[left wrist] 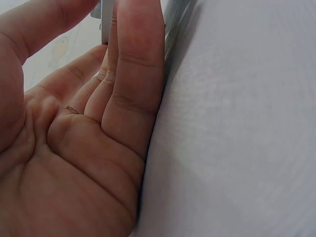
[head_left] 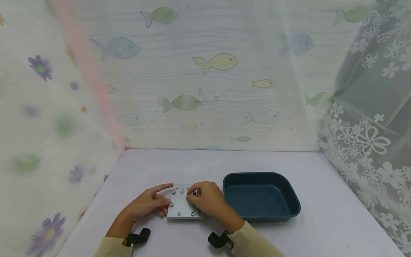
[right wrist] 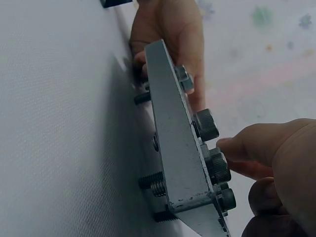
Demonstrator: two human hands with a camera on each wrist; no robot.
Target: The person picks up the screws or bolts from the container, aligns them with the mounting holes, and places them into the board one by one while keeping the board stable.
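Note:
A silver metal plate (head_left: pixel 183 207) lies level in the head view, with several screws and bolts set in its holes. In the right wrist view the plate (right wrist: pixel 175 133) is seen edge-on; knurled bolt heads (right wrist: pixel 218 165) stand on one face, threaded ends (right wrist: pixel 150 181) poke out of the other. My left hand (head_left: pixel 148 203) grips the plate's left edge, thumb at the side and index finger stretched to the far corner. Over the plate's right half, my right hand (head_left: pixel 207 200) pinches thumb and index finger together at a screw, mostly hidden by the fingertips.
A dark blue rectangular tray (head_left: pixel 261 216) stands right of the plate, close to my right forearm. White cloth (head_left: pixel 179 164) covers the table. Printed curtains hang at the back and both sides. A black camera mount (head_left: pixel 138 236) sits on each wrist.

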